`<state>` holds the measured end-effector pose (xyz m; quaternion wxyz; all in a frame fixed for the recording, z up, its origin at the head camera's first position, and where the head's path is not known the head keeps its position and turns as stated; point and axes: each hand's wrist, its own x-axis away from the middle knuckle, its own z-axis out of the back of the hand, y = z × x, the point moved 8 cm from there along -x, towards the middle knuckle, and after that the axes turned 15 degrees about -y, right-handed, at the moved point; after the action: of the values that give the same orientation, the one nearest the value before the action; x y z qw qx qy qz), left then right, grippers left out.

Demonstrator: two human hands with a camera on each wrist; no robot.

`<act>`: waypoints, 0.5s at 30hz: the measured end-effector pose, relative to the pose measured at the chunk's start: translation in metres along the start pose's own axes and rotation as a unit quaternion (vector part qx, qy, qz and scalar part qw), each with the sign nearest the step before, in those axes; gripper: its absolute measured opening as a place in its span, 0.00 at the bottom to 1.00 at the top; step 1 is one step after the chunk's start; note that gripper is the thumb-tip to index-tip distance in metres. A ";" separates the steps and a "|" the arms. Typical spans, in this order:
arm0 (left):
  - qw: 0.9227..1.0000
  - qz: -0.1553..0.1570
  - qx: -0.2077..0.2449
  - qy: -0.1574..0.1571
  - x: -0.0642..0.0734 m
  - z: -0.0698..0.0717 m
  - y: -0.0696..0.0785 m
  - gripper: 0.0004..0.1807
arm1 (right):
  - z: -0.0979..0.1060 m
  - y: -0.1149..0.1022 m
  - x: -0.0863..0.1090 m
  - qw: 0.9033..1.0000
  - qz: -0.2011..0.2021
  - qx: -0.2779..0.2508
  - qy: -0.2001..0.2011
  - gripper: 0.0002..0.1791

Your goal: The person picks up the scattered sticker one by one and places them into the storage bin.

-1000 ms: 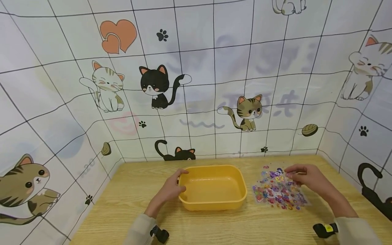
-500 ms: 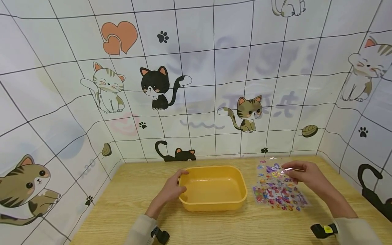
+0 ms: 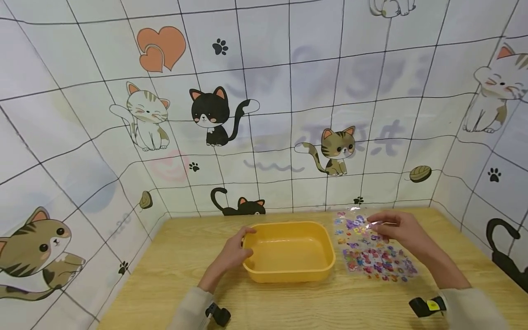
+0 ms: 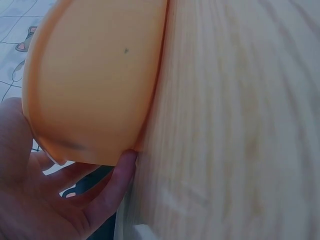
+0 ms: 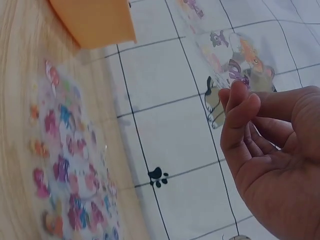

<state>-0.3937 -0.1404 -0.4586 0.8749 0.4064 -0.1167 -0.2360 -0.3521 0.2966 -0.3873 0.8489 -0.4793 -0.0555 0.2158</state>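
A yellow plastic basin (image 3: 288, 277) stands on the wooden table. My left hand (image 3: 233, 251) grips its left end, thumb at the rim; in the left wrist view, fingers (image 4: 112, 195) reach around the outside of the basin (image 4: 95, 85). To the right, my right hand (image 3: 406, 231) pinches a clear sticker sheet (image 3: 350, 224) with small colourful figures. The right wrist view shows that sheet (image 5: 235, 55) raised between thumb and fingertips. Below it, more clear sticker sheet (image 3: 373, 263) lies flat beside the basin, printed with many coloured figures.
A white cloth with a black grid and cartoon cats (image 3: 209, 117) hangs behind and at both sides of the wooden table (image 3: 321, 305). Black wrist cameras (image 3: 217, 314) are strapped near both sleeves.
The right hand has moved left and slightly up, bringing the pinched sticker sheet with it; the sheet has come apart from the one below. The left hand stays on the basin.
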 end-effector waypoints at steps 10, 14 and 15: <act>1.000 0.000 0.000 -0.001 -0.002 -0.002 0.002 0.32 | -0.025 -0.028 -0.029 0.999 -0.008 -0.001 -0.038 0.18; 1.000 -0.003 -0.001 0.002 -0.001 -0.001 0.002 0.32 | -0.037 -0.040 -0.042 0.998 0.003 0.000 -0.057 0.17; 1.000 -0.001 0.000 0.003 -0.001 -0.001 0.002 0.32 | -0.039 -0.043 -0.045 0.998 0.003 -0.001 -0.063 0.16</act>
<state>-0.3937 -0.1384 -0.4577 0.8752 0.4070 -0.1133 -0.2359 -0.3671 0.2275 -0.3675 0.8425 -0.4660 -0.1076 0.2478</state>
